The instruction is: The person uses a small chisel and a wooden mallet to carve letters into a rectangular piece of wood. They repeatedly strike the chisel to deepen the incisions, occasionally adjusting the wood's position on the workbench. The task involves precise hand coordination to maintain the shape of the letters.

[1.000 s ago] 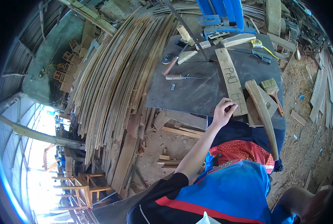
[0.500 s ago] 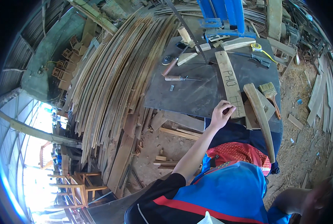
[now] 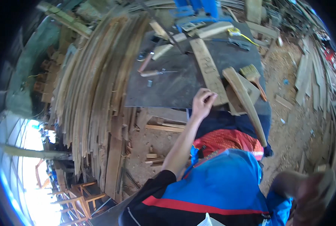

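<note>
A dark flat table [image 3: 171, 92] stood before the seated person in a workshop with a dirt floor [image 3: 281, 130] strewn with wood scraps; a blue metal machine [image 3: 198, 13] rose at its far edge, and a long stack of timber strips [image 3: 96, 83], too many to count, lay to the left. A bright wall of pale sheets [image 3: 9, 137] and wooden chair frames [image 3: 79, 203] occupied the lower left. One lettered board [image 3: 209, 73] lay flat on the right half of the table, running from near its middle to the near edge. The left hand [image 3: 203, 103] was at the board's near end, its thumb and fingertips drawn together; whether they pinched anything, or touched the wood, could not be told. The right hand [image 3: 318, 184], blurred and dim, was raised well apart from the table at the lower right; the state of its fingers could not be told. Right of the board, one curved wooden piece [image 3: 243, 101] crossed flat wood offcuts [image 3: 254, 92] and extended past the near edge. The table also bore one brush [image 3: 251, 73], one yellow tape measure [image 3: 234, 32], two wooden-handled tools [image 3: 150, 73], one small pale piece [image 3: 150, 83] and at least four pale wood blocks [image 3: 163, 51].
</note>
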`<state>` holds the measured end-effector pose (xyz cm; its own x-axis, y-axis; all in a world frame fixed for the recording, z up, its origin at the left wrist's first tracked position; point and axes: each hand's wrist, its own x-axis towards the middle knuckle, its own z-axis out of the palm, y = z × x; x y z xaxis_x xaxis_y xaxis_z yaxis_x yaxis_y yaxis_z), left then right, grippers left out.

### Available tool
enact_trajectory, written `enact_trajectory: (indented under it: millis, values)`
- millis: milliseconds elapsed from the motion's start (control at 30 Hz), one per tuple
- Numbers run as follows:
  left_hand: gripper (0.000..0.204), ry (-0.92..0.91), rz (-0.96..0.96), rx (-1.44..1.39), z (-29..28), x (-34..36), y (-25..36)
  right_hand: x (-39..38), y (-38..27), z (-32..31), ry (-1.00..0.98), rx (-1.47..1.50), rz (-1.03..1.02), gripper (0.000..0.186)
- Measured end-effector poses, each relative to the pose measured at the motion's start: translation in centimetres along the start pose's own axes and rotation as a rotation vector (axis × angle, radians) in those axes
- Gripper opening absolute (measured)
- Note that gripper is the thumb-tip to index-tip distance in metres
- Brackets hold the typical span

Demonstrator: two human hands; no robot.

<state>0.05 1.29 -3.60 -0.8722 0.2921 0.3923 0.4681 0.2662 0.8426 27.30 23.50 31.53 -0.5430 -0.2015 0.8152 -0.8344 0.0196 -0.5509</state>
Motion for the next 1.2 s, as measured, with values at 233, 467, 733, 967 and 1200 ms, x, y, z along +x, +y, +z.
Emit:
enact_trajectory:
  millis: [233, 467, 733, 967, 1200]
  values:
    - [0.012, -0.052, 0.050, 0.008, -0.3, 0.2, -1.0, -7.9, 14.5, -0.7, 0.159, -0.350, 0.773, 0.018]
    - [0.010, -0.111, 0.021, -0.008, -0.4, 1.0, -0.3, -17.7, 23.1, 0.7, 0.243, -0.800, 1.006, 0.038]
    - [0.010, -0.082, 0.026, -0.087, 0.0, 0.5, -1.1, -20.1, 23.5, 2.3, 0.024, -0.835, 1.251, 0.056]
    - [0.013, -0.103, -0.022, -0.061, -0.1, 0.4, -0.8, -20.5, 23.8, 2.7, 0.077, -0.724, 1.277, 0.044]
    - [0.013, -0.091, 0.011, -0.039, 0.0, 0.4, -0.9, -20.7, 23.9, 2.5, 0.069, -0.721, 1.269, 0.044]
